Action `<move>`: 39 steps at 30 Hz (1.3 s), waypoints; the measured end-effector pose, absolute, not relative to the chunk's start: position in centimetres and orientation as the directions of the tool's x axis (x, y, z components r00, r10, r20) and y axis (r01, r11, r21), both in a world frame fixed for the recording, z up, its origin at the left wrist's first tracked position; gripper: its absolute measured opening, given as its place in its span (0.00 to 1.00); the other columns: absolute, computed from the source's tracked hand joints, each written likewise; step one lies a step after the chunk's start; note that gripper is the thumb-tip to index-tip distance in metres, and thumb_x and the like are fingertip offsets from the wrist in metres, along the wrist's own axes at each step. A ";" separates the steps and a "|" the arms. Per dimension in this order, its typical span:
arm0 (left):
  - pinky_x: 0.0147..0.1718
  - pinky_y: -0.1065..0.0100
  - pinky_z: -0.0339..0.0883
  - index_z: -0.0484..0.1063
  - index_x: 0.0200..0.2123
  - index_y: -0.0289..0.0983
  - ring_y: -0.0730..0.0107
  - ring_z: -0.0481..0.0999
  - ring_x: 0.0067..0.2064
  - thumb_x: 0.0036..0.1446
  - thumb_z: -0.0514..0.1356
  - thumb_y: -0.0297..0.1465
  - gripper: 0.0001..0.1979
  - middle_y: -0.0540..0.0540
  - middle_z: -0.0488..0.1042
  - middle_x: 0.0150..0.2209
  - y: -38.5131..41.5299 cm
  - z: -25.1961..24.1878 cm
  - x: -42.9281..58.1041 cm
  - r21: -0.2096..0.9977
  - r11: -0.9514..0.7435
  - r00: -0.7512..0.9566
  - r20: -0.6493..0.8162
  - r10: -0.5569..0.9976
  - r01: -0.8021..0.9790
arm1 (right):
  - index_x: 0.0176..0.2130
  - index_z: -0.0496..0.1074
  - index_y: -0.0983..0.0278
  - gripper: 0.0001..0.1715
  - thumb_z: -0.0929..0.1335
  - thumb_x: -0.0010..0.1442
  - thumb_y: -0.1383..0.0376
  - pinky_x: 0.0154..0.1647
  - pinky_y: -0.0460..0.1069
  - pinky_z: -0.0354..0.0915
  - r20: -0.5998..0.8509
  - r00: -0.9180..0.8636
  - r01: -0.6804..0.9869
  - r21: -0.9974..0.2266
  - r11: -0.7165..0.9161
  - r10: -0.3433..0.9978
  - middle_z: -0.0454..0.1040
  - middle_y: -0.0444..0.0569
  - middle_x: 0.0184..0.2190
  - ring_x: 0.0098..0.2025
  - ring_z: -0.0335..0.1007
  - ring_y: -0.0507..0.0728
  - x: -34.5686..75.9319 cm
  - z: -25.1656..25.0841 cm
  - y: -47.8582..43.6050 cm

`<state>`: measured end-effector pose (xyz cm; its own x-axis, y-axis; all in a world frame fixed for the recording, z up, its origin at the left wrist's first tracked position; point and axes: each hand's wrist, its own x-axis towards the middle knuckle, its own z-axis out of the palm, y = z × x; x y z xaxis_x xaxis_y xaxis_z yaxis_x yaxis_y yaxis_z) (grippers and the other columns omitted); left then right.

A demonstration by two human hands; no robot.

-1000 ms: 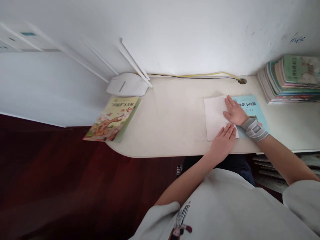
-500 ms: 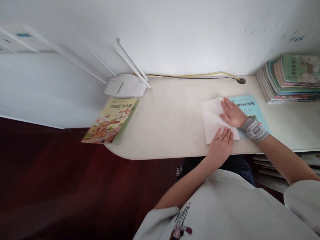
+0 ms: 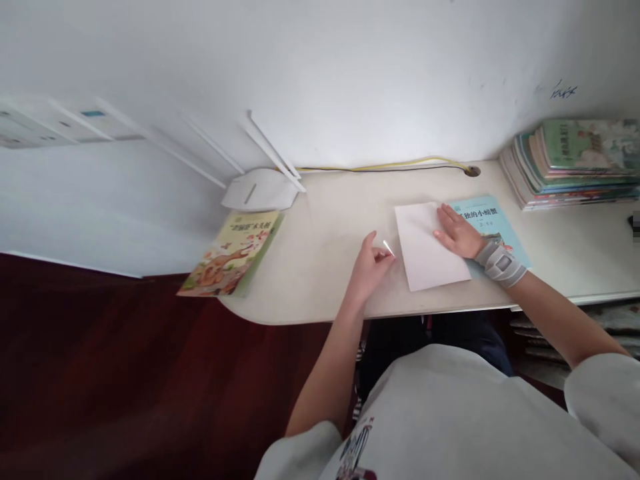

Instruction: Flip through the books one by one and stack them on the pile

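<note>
A white sheet (image 3: 425,257) lies on the desk, over the left part of a light blue book (image 3: 507,230). My right hand (image 3: 459,233) rests on the sheet's upper right part with its fingers stretched out; a grey band (image 3: 501,264) is round that wrist. Just left of the sheet, my left hand (image 3: 371,267) is raised a little, thumb and fingers pinched together and one finger pointing up. A thin, shiny, see-through sliver (image 3: 389,249) shows at its fingertips; what it is, I cannot make out.
The pale desk (image 3: 320,267) has a rounded left corner. A yellow book (image 3: 227,257) overhangs that edge, beside a white router (image 3: 260,189) with antennas. Yellow and black cables (image 3: 390,165) run along the wall to a hole. A stack of books (image 3: 575,163) stands at the back right.
My left hand has come off the sheet and moved left, its fingers now pinched. My right hand stays flat on the sheet. The view has shifted slightly.
</note>
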<state>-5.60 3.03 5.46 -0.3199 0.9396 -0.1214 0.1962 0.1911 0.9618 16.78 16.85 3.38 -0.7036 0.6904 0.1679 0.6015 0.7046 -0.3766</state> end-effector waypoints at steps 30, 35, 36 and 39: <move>0.47 0.58 0.68 0.70 0.48 0.35 0.54 0.74 0.49 0.53 0.57 0.49 0.28 0.38 0.76 0.46 8.0 6.8 1.1 0.973 -0.015 -0.024 0.022 0.999 0.231 | 0.46 0.74 0.64 0.27 0.72 0.48 0.54 0.45 0.54 0.68 0.019 -0.544 0.061 -0.996 0.062 0.839 0.77 0.47 0.39 0.41 0.73 0.58 28.5 4.6 10.2; 0.46 0.61 0.69 0.74 0.44 0.34 0.54 0.75 0.48 0.46 0.65 0.44 0.25 0.40 0.77 0.46 5.0 5.8 -0.8 0.986 0.109 -0.124 -0.093 0.988 0.125 | 0.59 0.62 0.60 0.41 0.71 0.50 0.49 0.53 0.59 0.64 0.080 -0.645 0.107 -0.975 0.193 0.760 0.68 0.53 0.55 0.54 0.66 0.62 27.3 6.7 12.7; 0.47 0.60 0.68 0.74 0.44 0.33 0.54 0.75 0.48 0.45 0.66 0.43 0.25 0.40 0.77 0.46 4.5 5.6 -0.9 0.986 0.112 -0.149 -0.093 0.984 0.121 | 0.61 0.58 0.60 0.43 0.69 0.51 0.47 0.55 0.60 0.62 0.126 -0.655 0.112 -0.959 0.261 0.745 0.66 0.54 0.57 0.57 0.64 0.62 27.2 7.4 12.9; 0.49 0.58 0.67 0.74 0.44 0.33 0.53 0.75 0.49 0.45 0.66 0.43 0.26 0.40 0.77 0.45 3.8 5.2 -1.0 0.987 0.116 -0.168 -0.097 0.981 0.109 | 0.63 0.52 0.59 0.46 0.59 0.55 0.38 0.56 0.62 0.60 0.276 -0.627 0.102 -0.898 0.429 0.728 0.61 0.57 0.60 0.60 0.59 0.63 27.4 10.3 12.8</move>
